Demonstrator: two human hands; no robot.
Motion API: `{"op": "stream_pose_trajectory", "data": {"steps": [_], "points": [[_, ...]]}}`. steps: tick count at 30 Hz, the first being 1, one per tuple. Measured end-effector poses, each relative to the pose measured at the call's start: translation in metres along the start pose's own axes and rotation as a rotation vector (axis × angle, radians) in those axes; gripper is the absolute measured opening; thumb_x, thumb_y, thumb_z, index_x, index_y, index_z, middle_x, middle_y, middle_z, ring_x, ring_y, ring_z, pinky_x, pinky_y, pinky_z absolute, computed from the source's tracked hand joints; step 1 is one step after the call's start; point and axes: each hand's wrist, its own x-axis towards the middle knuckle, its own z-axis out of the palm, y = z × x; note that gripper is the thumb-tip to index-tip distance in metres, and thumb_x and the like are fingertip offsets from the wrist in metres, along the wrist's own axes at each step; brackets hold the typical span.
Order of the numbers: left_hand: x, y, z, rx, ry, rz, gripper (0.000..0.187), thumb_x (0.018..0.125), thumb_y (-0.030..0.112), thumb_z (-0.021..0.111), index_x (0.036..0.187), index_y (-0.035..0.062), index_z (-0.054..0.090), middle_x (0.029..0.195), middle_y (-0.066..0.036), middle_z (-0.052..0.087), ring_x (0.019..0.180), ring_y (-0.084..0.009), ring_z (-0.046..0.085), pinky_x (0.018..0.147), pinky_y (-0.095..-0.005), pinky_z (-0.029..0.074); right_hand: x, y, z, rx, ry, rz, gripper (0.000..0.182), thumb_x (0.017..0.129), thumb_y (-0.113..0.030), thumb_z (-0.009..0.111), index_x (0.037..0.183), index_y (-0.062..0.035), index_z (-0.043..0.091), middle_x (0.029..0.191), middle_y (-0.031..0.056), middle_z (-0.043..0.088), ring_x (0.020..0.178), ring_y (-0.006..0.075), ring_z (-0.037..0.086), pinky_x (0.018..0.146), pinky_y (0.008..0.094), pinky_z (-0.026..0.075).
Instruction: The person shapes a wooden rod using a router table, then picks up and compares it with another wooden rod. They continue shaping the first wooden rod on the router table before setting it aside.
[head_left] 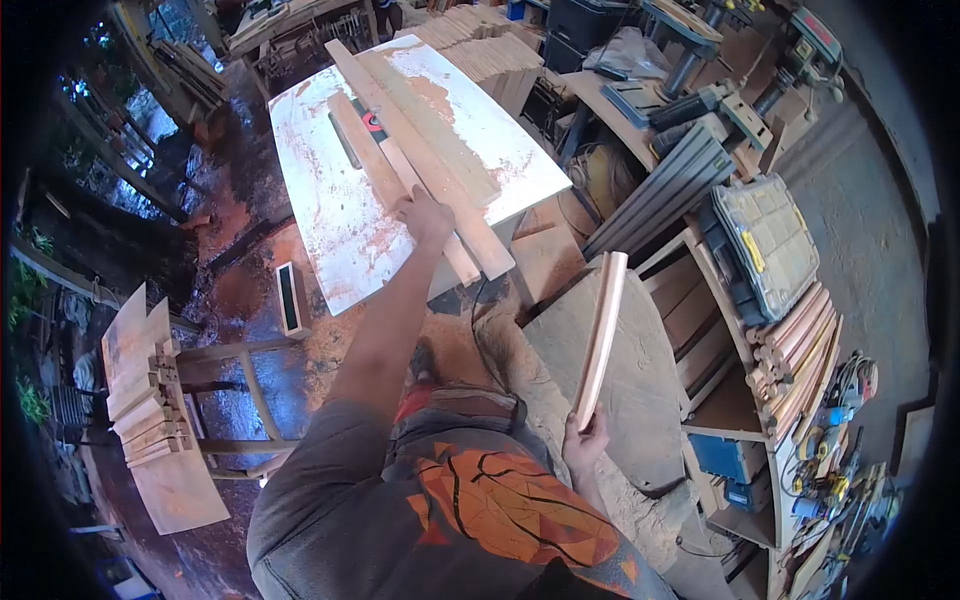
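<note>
My left hand (425,217) reaches over the white table (315,200), its fingers closed on a narrow wooden strip (372,155) that lies along a longer board (430,165). A red and black part (373,122) shows between the strip and the board. Sawdust covers parts of the table top. Low on the right, my right hand (586,440) is wrapped round the bottom end of a curved, smooth wooden piece (603,340), which it holds up at a slight tilt.
Stacked wood pieces (490,50) stand behind the table. At the right, a shelf holds an organizer case (768,245) and a pile of wooden rods (800,345). A board with wood blocks (165,430) is at the left, near a small box (291,300).
</note>
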Motion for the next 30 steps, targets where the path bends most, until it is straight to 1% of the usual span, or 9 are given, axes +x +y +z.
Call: {"op": "stream_pose_trajectory", "data": {"steps": [5, 8, 11, 13, 15, 19, 22, 26, 30], "points": [[0.064, -0.022, 0.003, 0.076, -0.221, 0.047, 0.06, 0.086, 0.028, 0.067, 0.134, -0.0047, 0.051, 0.136, -0.035, 0.039, 0.128, -0.0428, 0.041, 0.108, -0.0519, 0.039, 0.013, -0.023, 0.035, -0.051, -0.034, -0.051, 0.051, 0.094, -0.004, 0.068, 0.138, 0.0132, 0.047, 0.111, 0.0138, 0.065, 0.096, 0.015, 0.061, 0.079, 0.0279, 0.052], [0.061, -0.043, -0.018, 0.141, -0.263, 0.243, 0.073, 0.087, 0.038, 0.067, 0.143, -0.0047, 0.045, 0.143, -0.036, 0.037, 0.134, -0.0454, 0.036, 0.112, -0.0553, 0.033, 0.015, -0.039, 0.06, -0.111, -0.044, 0.055, 0.054, 0.094, -0.007, 0.07, 0.139, 0.0119, 0.048, 0.107, 0.0128, 0.066, 0.091, 0.0141, 0.061, 0.073, 0.0269, 0.052], [0.048, -0.061, -0.05, 0.121, -0.273, 0.465, 0.092, 0.085, 0.049, 0.071, 0.151, -0.0053, 0.037, 0.155, -0.035, 0.03, 0.145, -0.0481, 0.025, 0.118, -0.0588, 0.022, 0.02, -0.083, 0.089, -0.169, 0.06, -0.222, 0.048, 0.092, -0.011, 0.071, 0.132, 0.0115, 0.056, 0.076, 0.0122, 0.069, 0.065, 0.0131, 0.064, 0.055, 0.0278, 0.051], [0.038, -0.074, -0.06, 0.186, -0.397, 0.655, 0.112, 0.081, 0.06, 0.074, 0.156, -0.0067, 0.026, 0.163, -0.033, 0.018, 0.152, -0.0485, 0.012, 0.122, -0.0614, 0.008, 0.017, -0.141, 0.081, -0.299, -0.131, 0.086, 0.05, 0.092, -0.01, 0.071, 0.134, 0.012, 0.055, 0.073, 0.012, 0.067, 0.061, 0.0144, 0.062, 0.052, 0.027, 0.049], [0.046, -0.068, -0.064, 0.182, -0.453, 0.635, 0.117, 0.078, 0.063, 0.075, 0.157, -0.0077, 0.024, 0.165, -0.032, 0.015, 0.154, -0.0474, 0.007, 0.122, -0.0616, 0.003, 0.021, -0.158, 0.07, -0.373, -0.189, 0.184, 0.049, 0.093, -0.008, 0.069, 0.136, 0.0119, 0.054, 0.079, 0.0142, 0.066, 0.067, 0.0161, 0.063, 0.06, 0.0288, 0.051], [0.053, -0.071, -0.064, 0.141, -0.514, 0.626, 0.127, 0.075, 0.068, 0.076, 0.157, -0.0101, 0.018, 0.165, -0.033, 0.012, 0.156, -0.0459, 0.002, 0.122, -0.063, -0.002, 0.029, -0.198, 0.038, -0.462, -0.387, -0.018, 0.049, 0.089, -0.002, 0.069, 0.136, 0.0085, 0.059, 0.093, 0.0198, 0.067, 0.079, 0.0183, 0.064, 0.069, 0.0322, 0.052], [0.057, -0.072, -0.061, 0.155, -0.526, 0.626, 0.129, 0.075, 0.067, 0.077, 0.157, -0.0108, 0.015, 0.165, -0.033, 0.01, 0.156, -0.0454, 0.001, 0.122, -0.0636, -0.002, 0.035, -0.223, 0.015, -0.622, -0.564, -0.067, 0.058, 0.082, 0.0, 0.073, 0.139, -0.0065, 0.063, 0.095, 0.0209, 0.069, 0.077, 0.0276, 0.069, 0.071, 0.034, 0.054], [0.055, -0.072, -0.058, 0.134, -0.534, 0.61, 0.13, 0.074, 0.066, 0.078, 0.157, -0.0109, 0.014, 0.166, -0.033, 0.008, 0.156, -0.0452, 0.0, 0.121, -0.0652, -0.002, 0.041, -0.223, 0.002, -0.659, -0.549, -0.163, 0.054, 0.084, -0.002, 0.072, 0.137, -0.0074, 0.064, 0.096, 0.0213, 0.07, 0.077, 0.0336, 0.07, 0.07, 0.039, 0.056], [0.059, -0.069, -0.06, 0.139, -0.564, 0.568, 0.137, 0.071, 0.066, 0.081, 0.158, -0.011, 0.009, 0.166, -0.033, 0.004, 0.156, -0.0441, -0.004, 0.122, -0.0651, -0.003, 0.046, -0.217, -0.004, -0.654, -0.547, -0.219, 0.049, 0.087, -0.005, 0.071, 0.136, -0.0066, 0.066, 0.093, 0.0197, 0.07, 0.075, 0.0303, 0.07, 0.068, 0.0374, 0.055]]}}
